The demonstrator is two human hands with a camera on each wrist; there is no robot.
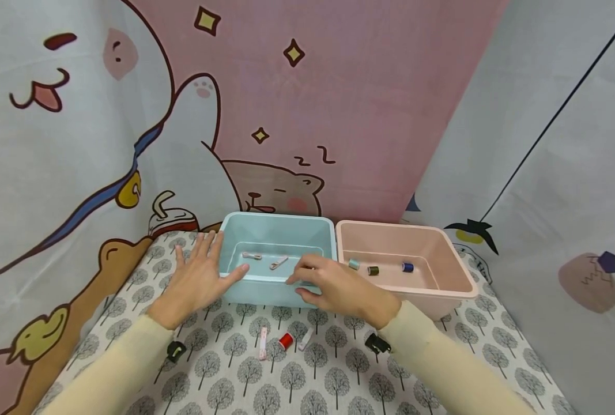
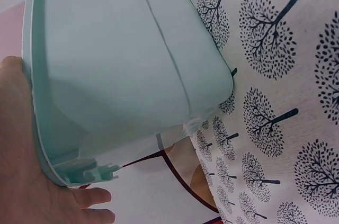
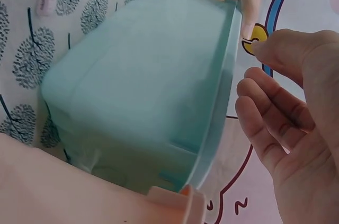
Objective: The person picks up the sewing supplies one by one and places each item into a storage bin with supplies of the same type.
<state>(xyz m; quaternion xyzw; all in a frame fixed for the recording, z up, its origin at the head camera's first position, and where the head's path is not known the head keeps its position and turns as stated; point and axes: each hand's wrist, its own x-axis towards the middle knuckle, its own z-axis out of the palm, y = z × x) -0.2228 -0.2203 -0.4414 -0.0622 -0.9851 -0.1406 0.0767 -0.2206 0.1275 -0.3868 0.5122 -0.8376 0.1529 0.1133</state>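
Note:
In the head view my left hand [image 1: 198, 279] lies at the left end of a light blue bin [image 1: 266, 293], fingers spread and straight, thumb over the front rim. The left wrist view shows that hand [image 2: 24, 166] against the rim. My right hand [image 1: 333, 285] hovers over the front rim near the bin's right side. Its fingers are loosely bent, with nothing between them in the right wrist view. Inside the bin lie two small pale items resembling safety pins, one on the left [image 1: 252, 256] and one nearer the middle [image 1: 278, 263].
A peach bin [image 1: 408, 290] stands right beside the blue one, holding a teal thread spool [image 1: 354, 264], a green spool [image 1: 373, 270] and a blue spool [image 1: 407, 267]. In front lie a pink strip-like piece [image 1: 263, 343], a red thread spool [image 1: 286, 341] and a slim whitish piece [image 1: 305, 339].

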